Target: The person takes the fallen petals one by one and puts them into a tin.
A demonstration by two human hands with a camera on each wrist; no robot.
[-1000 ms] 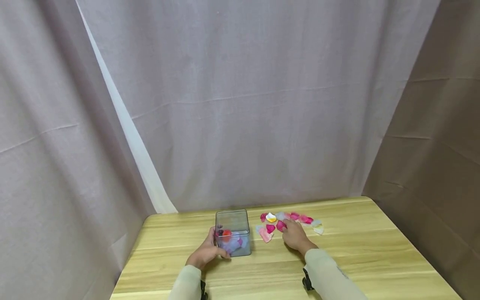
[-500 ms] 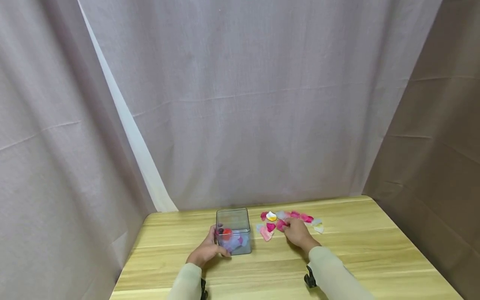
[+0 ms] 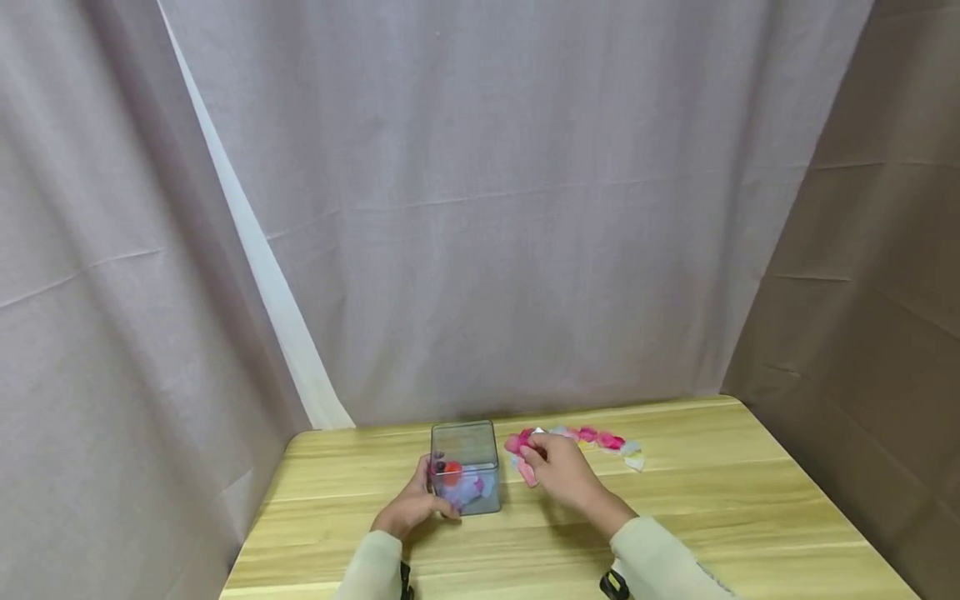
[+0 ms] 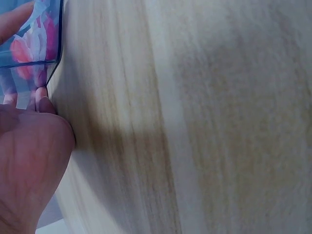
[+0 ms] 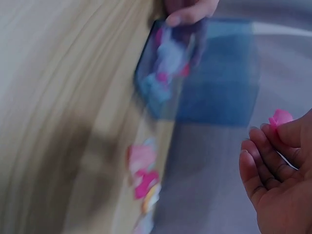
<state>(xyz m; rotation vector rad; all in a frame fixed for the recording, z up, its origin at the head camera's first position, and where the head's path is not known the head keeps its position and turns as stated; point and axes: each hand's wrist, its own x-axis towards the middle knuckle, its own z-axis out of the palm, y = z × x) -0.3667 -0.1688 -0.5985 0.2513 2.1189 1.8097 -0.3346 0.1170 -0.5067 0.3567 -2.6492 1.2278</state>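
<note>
We see two bare hands over a wood-grained tabletop [image 3: 697, 500]. The left hand [image 3: 414, 502] has its grip on a clear, grey-tinted box [image 3: 468, 440], with the thumb along the near wall and the fingers round the left side. The box stands on the tabletop with its top uncovered, and through its wall we make out a heap of mostly pale petals [image 3: 471, 487], with a red petal [image 3: 452, 473] toward the left.

The right hand [image 3: 564, 473] is raised just above the tabletop, to the right of the box and apart from it. Its grip is narrow: thumb and index finger pinch a pink petal [image 5: 281, 117], while the other fingers curve loosely beside them.

Near the box, loose petals lie close together: a pale pink petal [image 5: 141, 156], a magenta petal [image 5: 146, 184] and a white-and-yellow petal [image 5: 151, 197], all blurred in the right wrist view. Farther right we see a row of bright pink petals [image 3: 588, 434], ending in whitish petals [image 3: 634, 462].

Cream sleeves [image 3: 660, 554] cover both forearms. Behind the tabletop hangs a greyish curtain [image 3: 525, 208], with a slanting white strip [image 3: 255, 233] at its left and a brown curtain [image 3: 862, 317] at the right.
</note>
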